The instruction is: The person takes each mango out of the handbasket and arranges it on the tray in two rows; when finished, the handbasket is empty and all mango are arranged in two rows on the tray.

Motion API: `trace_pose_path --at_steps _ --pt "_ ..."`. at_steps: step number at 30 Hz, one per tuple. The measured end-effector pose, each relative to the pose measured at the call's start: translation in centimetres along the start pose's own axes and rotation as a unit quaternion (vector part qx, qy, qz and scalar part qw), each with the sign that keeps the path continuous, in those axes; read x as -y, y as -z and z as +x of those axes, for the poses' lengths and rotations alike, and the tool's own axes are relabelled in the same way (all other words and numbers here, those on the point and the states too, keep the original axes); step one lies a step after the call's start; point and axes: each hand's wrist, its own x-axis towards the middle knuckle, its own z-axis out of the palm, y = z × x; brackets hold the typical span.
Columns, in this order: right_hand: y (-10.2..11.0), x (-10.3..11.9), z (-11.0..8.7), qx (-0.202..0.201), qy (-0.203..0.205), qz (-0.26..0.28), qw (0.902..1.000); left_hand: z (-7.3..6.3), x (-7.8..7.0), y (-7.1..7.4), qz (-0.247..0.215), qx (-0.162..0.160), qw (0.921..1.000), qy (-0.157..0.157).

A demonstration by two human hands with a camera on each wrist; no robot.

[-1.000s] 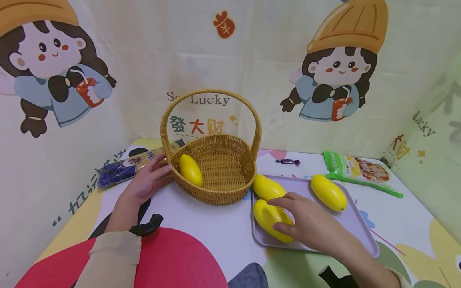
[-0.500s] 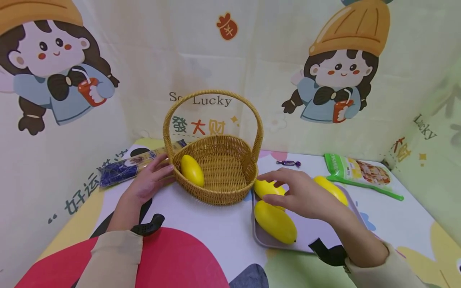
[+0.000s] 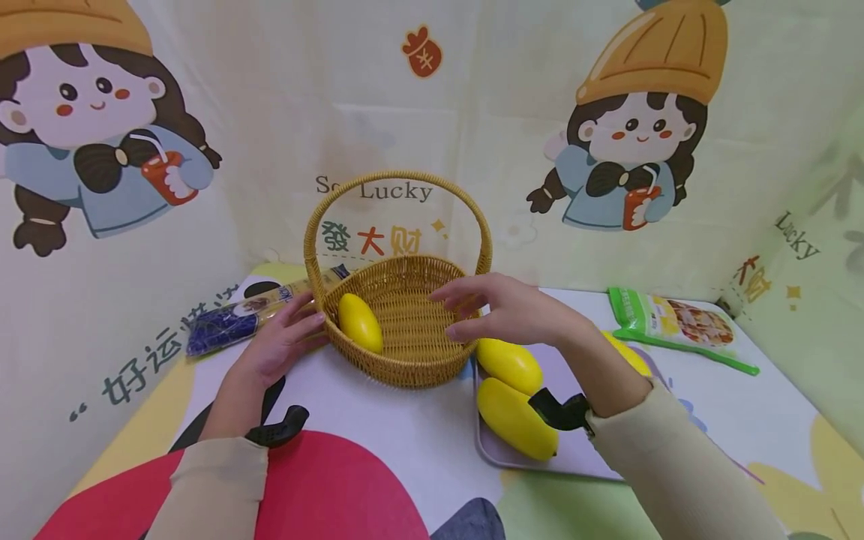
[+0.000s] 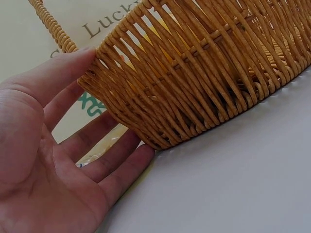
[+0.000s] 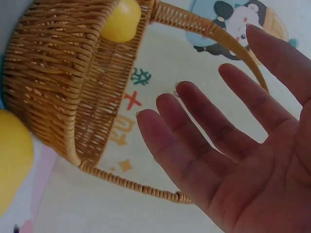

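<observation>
A woven wicker basket [image 3: 412, 369] with a tall arched handle stands mid-table, and one yellow mango [image 3: 361, 322] lies inside at its left. My left hand [image 3: 280, 346] touches the basket's left side; in the left wrist view the thumb [image 4: 73, 65] is at the rim and the fingers are stretched along the wall. My right hand [image 3: 509, 307] hovers over the basket's right rim, holding nothing, its fingers [image 5: 165, 145] spread and slightly bent. On the lilac tray [image 3: 587, 454] lie a rear mango [image 3: 509, 365], a front mango [image 3: 516, 420] and a right mango [image 3: 628, 352], partly hidden by my forearm.
A long packet with a blue end [image 3: 223, 330] lies behind my left hand. At the back right is a green-edged food bag [image 3: 695, 324]. A patterned cloth backdrop [image 3: 499, 112] rises behind the table.
My right hand has risen from beside the front mango on the tray and moved left to the basket's right rim, carrying nothing. My left hand stays at the basket's side.
</observation>
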Motion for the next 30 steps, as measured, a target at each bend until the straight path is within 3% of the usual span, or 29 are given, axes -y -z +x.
trace_pose_path --at_steps 12,21,30 --pt "0.3 0.9 4.9 0.044 -0.011 -0.009 0.9989 0.2 0.1 -0.2 -0.001 0.006 1.0000 -0.004" --pt "0.9 1.4 8.1 0.062 -0.045 0.008 0.9971 0.4 -0.1 0.0 0.005 0.009 0.9999 -0.008" --pt "-0.5 1.3 11.1 0.075 -0.056 0.027 0.9953 0.2 0.0 0.1 0.001 0.010 0.9999 -0.008"
